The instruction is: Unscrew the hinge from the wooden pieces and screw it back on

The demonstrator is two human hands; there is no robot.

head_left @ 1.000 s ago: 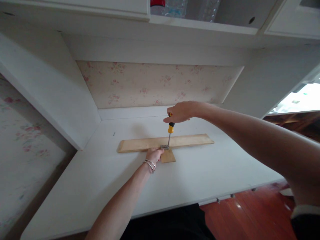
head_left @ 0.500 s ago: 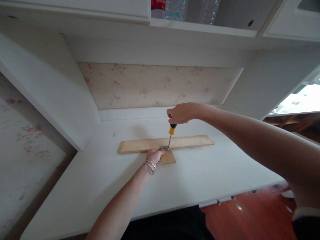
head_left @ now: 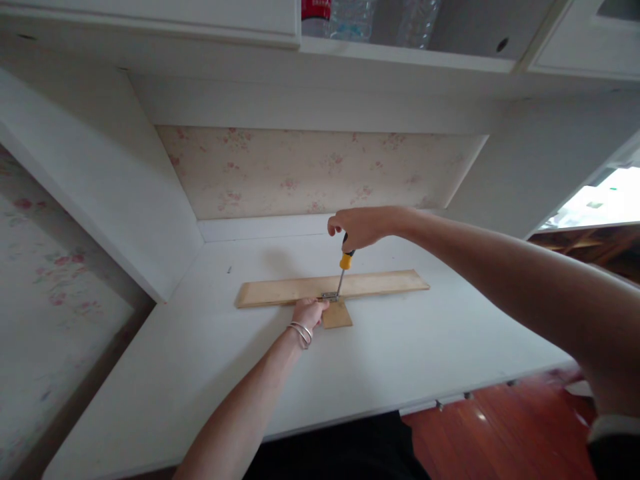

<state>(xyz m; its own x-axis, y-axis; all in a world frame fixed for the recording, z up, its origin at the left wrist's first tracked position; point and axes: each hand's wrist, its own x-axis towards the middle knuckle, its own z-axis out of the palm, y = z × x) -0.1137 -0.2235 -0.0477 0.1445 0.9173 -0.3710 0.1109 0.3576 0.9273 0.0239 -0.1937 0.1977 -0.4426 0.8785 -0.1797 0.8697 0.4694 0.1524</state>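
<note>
Screwdriver: one screwdriver (head_left: 343, 270) with a yellow and black handle stands almost upright, leaning a little to the right at the top, its tip down on the metal hinge (head_left: 329, 295).
Right hand: the right hand (head_left: 361, 228) is closed over the top of the screwdriver handle, fingers curled round it, the thumb and forefinger sticking out a little to the left.
Hinge: one small metal hinge lies where the long board (head_left: 330, 287) meets the small block (head_left: 337, 314).
Long board: one pale wooden board lies flat across the desk (head_left: 430, 347), running left to right.
Small block: one small piece of the same wood sits against the near edge of the long board, just below the hinge.
Left hand: the left hand (head_left: 310, 311) rests on the near edge of the long board, just left of the hinge and touching the small block; its fingers are bent down onto the wood, pressing rather than grasping.
Bracelets: thin silver bracelets (head_left: 301, 332) circle the left wrist; how many I cannot tell.
Desk: one white desk carries the wood, with floral wallpaper (head_left: 310, 170) behind.
Shelf above: one shelf (head_left: 410, 55) holds clear plastic bottles (head_left: 350, 17), at least two, cut off by the top edge.
</note>
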